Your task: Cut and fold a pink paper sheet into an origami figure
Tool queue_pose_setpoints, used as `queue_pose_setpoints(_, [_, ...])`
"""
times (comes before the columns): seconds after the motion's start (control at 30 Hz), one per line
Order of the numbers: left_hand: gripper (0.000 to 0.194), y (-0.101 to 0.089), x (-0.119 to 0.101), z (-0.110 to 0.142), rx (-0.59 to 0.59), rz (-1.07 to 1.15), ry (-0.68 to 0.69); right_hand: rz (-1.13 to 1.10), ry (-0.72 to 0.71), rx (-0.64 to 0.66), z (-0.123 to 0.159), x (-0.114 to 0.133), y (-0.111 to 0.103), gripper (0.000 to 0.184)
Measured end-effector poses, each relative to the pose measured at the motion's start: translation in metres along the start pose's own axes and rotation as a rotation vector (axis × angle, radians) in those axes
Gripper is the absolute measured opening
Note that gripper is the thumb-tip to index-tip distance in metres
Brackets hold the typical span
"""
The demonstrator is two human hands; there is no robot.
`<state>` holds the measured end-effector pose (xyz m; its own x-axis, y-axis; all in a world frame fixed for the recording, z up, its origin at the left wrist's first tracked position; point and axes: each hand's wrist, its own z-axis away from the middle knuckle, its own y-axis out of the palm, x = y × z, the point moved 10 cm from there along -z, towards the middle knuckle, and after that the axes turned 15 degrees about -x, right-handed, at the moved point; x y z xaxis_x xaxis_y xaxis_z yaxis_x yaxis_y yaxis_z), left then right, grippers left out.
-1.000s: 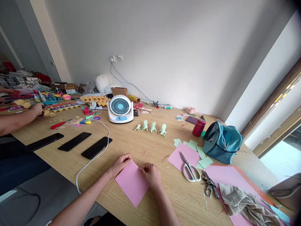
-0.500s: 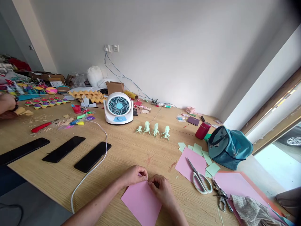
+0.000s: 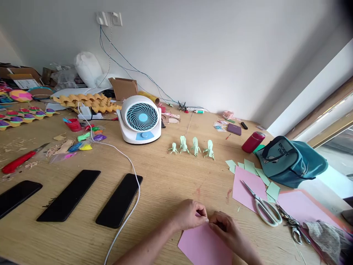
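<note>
Fingertips of my left hand (image 3: pixel 190 215) and right hand (image 3: pixel 230 232) meeting, pinching far corner of pink paper (image 3: pixel 205 248); sheet lying toward me, nearer than fan (image 3: pixel 141 119).

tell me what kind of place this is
Probably a craft or paper-folding workroom. Both hands, left and right, pinch a pink sheet on a wooden table, with folded green paper figures and scissors nearby.

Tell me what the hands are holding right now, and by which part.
Both the left hand and the right hand pinch the pink paper sheet at its top corner, fingertips meeting there while the sheet lies flat on the wooden table.
</note>
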<state>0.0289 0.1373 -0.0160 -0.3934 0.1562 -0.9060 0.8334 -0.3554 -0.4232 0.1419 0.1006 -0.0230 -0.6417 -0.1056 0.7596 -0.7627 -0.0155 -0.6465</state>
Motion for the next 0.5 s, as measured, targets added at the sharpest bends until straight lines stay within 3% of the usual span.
queue_pose_setpoints(0.2, [0.016, 0.000, 0.005, -0.001, 0.032, 0.034, -0.023, -0.031, 0.073, 0.059, 0.000, -0.014, -0.002, 0.041])
queue_pose_setpoints(0.5, [0.014, 0.007, 0.015, -0.009, 0.044, 0.075, -0.072, 0.049, 0.112, 0.028, -0.001, -0.020, -0.009, 0.043])
